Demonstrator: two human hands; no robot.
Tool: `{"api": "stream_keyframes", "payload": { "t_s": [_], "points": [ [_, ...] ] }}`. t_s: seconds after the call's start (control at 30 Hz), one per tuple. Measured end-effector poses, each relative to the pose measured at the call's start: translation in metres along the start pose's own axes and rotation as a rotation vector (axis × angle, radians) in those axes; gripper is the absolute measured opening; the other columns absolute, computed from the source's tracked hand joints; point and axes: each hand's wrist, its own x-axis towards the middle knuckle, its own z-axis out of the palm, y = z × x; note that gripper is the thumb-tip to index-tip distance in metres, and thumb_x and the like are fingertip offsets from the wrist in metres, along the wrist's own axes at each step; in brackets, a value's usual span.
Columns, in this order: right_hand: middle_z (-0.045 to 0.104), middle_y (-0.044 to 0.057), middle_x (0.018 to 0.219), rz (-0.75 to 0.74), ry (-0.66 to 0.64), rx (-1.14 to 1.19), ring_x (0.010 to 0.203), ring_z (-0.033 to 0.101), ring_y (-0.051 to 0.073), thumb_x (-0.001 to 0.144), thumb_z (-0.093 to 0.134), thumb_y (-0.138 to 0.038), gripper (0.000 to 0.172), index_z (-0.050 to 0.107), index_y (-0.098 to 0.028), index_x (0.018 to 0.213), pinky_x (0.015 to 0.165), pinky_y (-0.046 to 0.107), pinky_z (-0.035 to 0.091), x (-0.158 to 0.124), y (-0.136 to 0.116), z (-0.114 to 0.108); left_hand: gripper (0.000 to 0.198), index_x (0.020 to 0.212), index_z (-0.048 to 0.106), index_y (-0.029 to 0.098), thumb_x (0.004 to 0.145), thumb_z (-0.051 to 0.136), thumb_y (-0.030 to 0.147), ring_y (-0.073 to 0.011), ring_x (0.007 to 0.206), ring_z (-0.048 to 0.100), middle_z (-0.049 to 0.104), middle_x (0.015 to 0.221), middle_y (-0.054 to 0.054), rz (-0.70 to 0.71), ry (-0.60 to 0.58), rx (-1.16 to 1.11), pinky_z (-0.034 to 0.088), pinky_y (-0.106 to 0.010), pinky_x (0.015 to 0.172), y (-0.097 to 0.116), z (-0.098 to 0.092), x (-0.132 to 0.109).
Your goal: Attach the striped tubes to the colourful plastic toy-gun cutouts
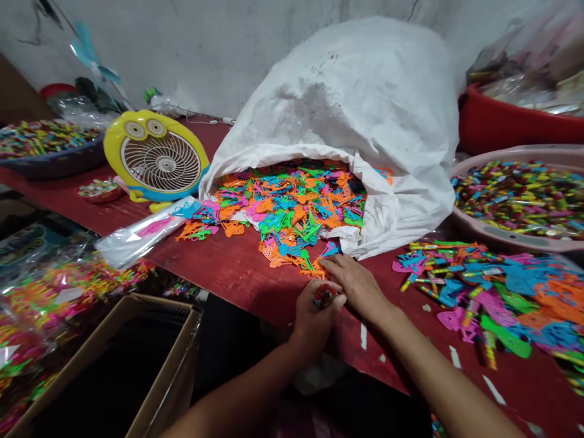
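Note:
My left hand (316,311) is closed around a bundle of small dark-red pieces (326,295), whose ends show at the top of the fist; their kind is not clear. Just beyond it, my right hand (354,283) lies low over the table with fingers stretched to the front edge of a heap of flat plastic toy pieces (296,210). These are orange, green, blue and pink and spill from the mouth of a big white woven sack (365,91). Whether the right fingertips touch a piece is hard to see.
Right of my hands lies a pile of plastic pieces with small striped tubes (493,292), before a pink basin (465,225) of tubes. A yellow fan (159,155) and clear plastic bags (141,234) are left. An open cardboard box (182,359) stands below the red table (228,261).

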Motion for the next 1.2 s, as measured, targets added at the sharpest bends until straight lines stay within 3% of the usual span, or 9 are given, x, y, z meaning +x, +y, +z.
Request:
{"api": "stream_keyframes", "payload": {
  "t_s": [0.13, 0.27, 0.4, 0.5, 0.67, 0.73, 0.87, 1.0, 1.2],
  "points": [
    [0.06, 0.012, 0.103, 0.043, -0.037, -0.072, 0.092, 0.057, 0.024, 0.096, 0.043, -0.016, 0.035, 0.059, -0.016, 0.127, 0.075, 0.032, 0.046, -0.017, 0.01, -0.001, 0.019, 0.082, 0.063, 0.016, 0.073, 0.076, 0.026, -0.0093, 0.064, 0.046, 0.054, 0.069, 0.003, -0.073, 0.028, -0.048, 0.038, -0.022, 0.063, 0.003, 0.003, 0.001],
    [0.059, 0.012, 0.098, 0.15, 0.041, 0.029, 0.088, 0.058, 0.024, 0.095, 0.044, -0.024, 0.037, 0.06, -0.014, 0.126, 0.074, 0.034, 0.046, -0.048, 0.022, -0.003, 0.022, 0.087, 0.064, 0.016, 0.076, 0.075, 0.032, -0.0085, 0.064, 0.045, 0.053, 0.071, 0.003, -0.068, -0.006, -0.004, 0.038, -0.021, 0.063, 0.008, -0.001, 0.002],
    [0.063, 0.006, 0.091, 0.439, 0.167, 0.551, 0.076, 0.059, 0.019, 0.091, 0.054, -0.036, 0.038, 0.063, -0.02, 0.123, 0.069, 0.031, 0.047, -0.077, 0.019, -0.011, 0.025, 0.091, 0.063, 0.015, 0.081, 0.071, 0.038, -0.008, 0.064, 0.045, 0.052, 0.071, 0.003, -0.069, -0.051, 0.017, 0.037, -0.021, 0.061, 0.01, -0.003, 0.003],
    [0.067, 0.003, 0.084, 0.662, 0.195, 1.015, 0.069, 0.058, 0.016, 0.09, 0.058, -0.043, 0.039, 0.064, -0.021, 0.121, 0.068, 0.028, 0.047, -0.088, 0.007, -0.012, 0.027, 0.084, 0.061, 0.015, 0.079, 0.072, 0.039, -0.0076, 0.059, 0.046, 0.054, 0.066, 0.003, -0.098, -0.034, -0.016, 0.036, -0.02, 0.057, 0.006, 0.007, 0.006],
    [0.07, 0.003, 0.082, 0.701, 0.241, 1.384, 0.067, 0.059, 0.014, 0.088, 0.064, -0.043, 0.03, 0.067, -0.019, 0.107, 0.069, 0.026, 0.047, -0.087, -0.012, -0.001, 0.031, 0.085, 0.059, 0.015, 0.075, 0.075, 0.04, -0.0101, 0.05, 0.053, 0.057, 0.058, 0.003, -0.19, -0.098, -0.119, 0.042, -0.023, 0.053, -0.003, 0.03, 0.01],
    [0.07, 0.004, 0.083, 0.699, 0.251, 1.396, 0.067, 0.059, 0.013, 0.087, 0.065, -0.042, 0.028, 0.067, -0.019, 0.101, 0.066, 0.025, 0.047, -0.086, -0.013, 0.001, 0.032, 0.086, 0.06, 0.014, 0.074, 0.075, 0.04, -0.0109, 0.048, 0.054, 0.058, 0.056, 0.003, -0.21, -0.104, -0.102, 0.043, -0.024, 0.052, -0.004, 0.032, 0.011],
    [0.064, 0.0, 0.065, 0.708, 0.272, 1.237, 0.055, 0.053, 0.011, 0.088, 0.065, -0.044, 0.027, 0.063, -0.018, 0.086, 0.055, 0.022, 0.042, -0.092, -0.01, -0.002, 0.027, 0.085, 0.064, 0.014, 0.074, 0.074, 0.036, -0.0086, 0.054, 0.051, 0.06, 0.061, 0.002, -0.166, -0.103, -0.046, 0.041, -0.022, 0.056, -0.001, 0.027, 0.011],
    [0.066, 0.0, 0.07, 0.731, 0.422, 1.068, 0.053, 0.056, 0.011, 0.09, 0.062, -0.044, 0.024, 0.058, -0.02, 0.093, 0.054, 0.023, 0.045, -0.102, -0.018, -0.013, 0.021, 0.083, 0.065, 0.015, 0.074, 0.074, 0.032, -0.0068, 0.056, 0.045, 0.056, 0.062, 0.004, -0.145, -0.07, -0.024, 0.037, -0.021, 0.058, 0.001, 0.023, 0.009],
    [0.065, 0.001, 0.07, 0.691, 0.366, 1.003, 0.053, 0.059, 0.014, 0.093, 0.056, -0.045, 0.023, 0.055, -0.022, 0.095, 0.052, 0.025, 0.047, -0.101, -0.04, -0.013, 0.029, 0.083, 0.06, 0.016, 0.071, 0.078, 0.036, -0.0081, 0.053, 0.048, 0.055, 0.059, 0.005, -0.2, -0.104, -0.088, 0.038, -0.022, 0.055, -0.004, 0.023, 0.009]
  ]
}}
